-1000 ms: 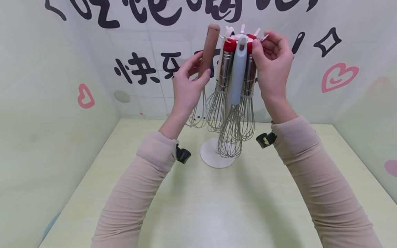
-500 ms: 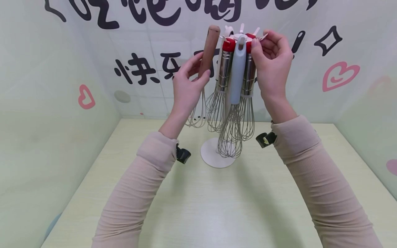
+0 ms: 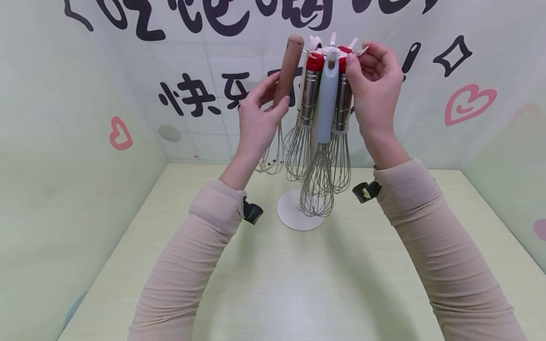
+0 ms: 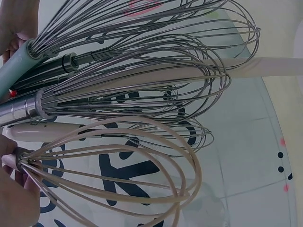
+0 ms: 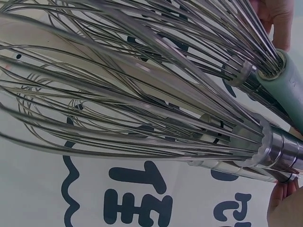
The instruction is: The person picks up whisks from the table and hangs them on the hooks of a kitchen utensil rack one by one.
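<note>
In the head view, my left hand (image 3: 260, 118) grips the brown wooden handle of a whisk (image 3: 291, 68), held upright with its wires hanging down. The left wrist view shows its beige coated loops (image 4: 191, 165) beside the steel whisks. On the right, my right hand (image 3: 377, 97) pinches a white hook (image 3: 363, 50) on top of a white rotating utensil stand (image 3: 294, 213). Several whisks hang from that stand: a light blue-handled whisk (image 3: 327, 99) in front, with steel-handled, red-topped whisks (image 3: 310, 92) around it. In the right wrist view, steel wires (image 5: 142, 94) largely cover the stand's pole.
The stand's round base rests on a pale wood table (image 3: 281, 284), toward the back. Behind it rises a light wall (image 3: 204, 137) with black lettering and pink hearts. Side walls enclose the table left and right. Straps with black mounts sit at both cuffs.
</note>
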Tool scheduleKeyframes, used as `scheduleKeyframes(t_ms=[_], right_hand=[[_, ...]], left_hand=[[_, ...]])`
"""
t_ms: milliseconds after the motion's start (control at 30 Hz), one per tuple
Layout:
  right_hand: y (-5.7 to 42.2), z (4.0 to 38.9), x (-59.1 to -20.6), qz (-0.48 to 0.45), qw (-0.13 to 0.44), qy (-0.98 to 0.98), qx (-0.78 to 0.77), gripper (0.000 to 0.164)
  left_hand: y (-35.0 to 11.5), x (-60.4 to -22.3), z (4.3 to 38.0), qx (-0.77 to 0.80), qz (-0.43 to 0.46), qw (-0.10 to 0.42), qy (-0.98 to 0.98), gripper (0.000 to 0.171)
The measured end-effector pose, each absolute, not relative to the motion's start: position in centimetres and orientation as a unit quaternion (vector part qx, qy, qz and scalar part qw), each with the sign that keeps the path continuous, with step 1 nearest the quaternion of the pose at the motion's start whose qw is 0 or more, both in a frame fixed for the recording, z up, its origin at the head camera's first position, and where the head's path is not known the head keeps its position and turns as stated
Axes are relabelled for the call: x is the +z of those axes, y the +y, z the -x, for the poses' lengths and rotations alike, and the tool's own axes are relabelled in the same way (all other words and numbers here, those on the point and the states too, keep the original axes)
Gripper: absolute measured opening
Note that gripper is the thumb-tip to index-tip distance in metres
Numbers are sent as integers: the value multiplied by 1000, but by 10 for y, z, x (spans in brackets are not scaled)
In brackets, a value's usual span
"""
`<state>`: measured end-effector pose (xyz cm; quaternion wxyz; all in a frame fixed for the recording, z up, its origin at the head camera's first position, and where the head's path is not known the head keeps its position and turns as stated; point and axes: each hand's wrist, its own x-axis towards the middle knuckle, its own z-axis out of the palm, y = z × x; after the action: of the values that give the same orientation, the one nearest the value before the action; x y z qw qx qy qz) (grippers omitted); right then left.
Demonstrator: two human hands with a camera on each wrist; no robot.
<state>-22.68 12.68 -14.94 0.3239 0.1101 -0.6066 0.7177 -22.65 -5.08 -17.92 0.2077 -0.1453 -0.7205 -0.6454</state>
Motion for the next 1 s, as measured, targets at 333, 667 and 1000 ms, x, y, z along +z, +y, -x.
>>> scheduleKeyframes(t_ms=[333,667,1000], right_hand=[[126,225,-150,-110,320,-608,718,29],[127,224,-150,-108,320,-607,720,28],[127,225,-149,-107,318,-609,719,29]], left_hand=[[-49,-182,229,-647,157,202,-718,45],[-48,-181,229,-644,155,195,-723,45],[-44,-183,231,-647,167,184,-721,45]])
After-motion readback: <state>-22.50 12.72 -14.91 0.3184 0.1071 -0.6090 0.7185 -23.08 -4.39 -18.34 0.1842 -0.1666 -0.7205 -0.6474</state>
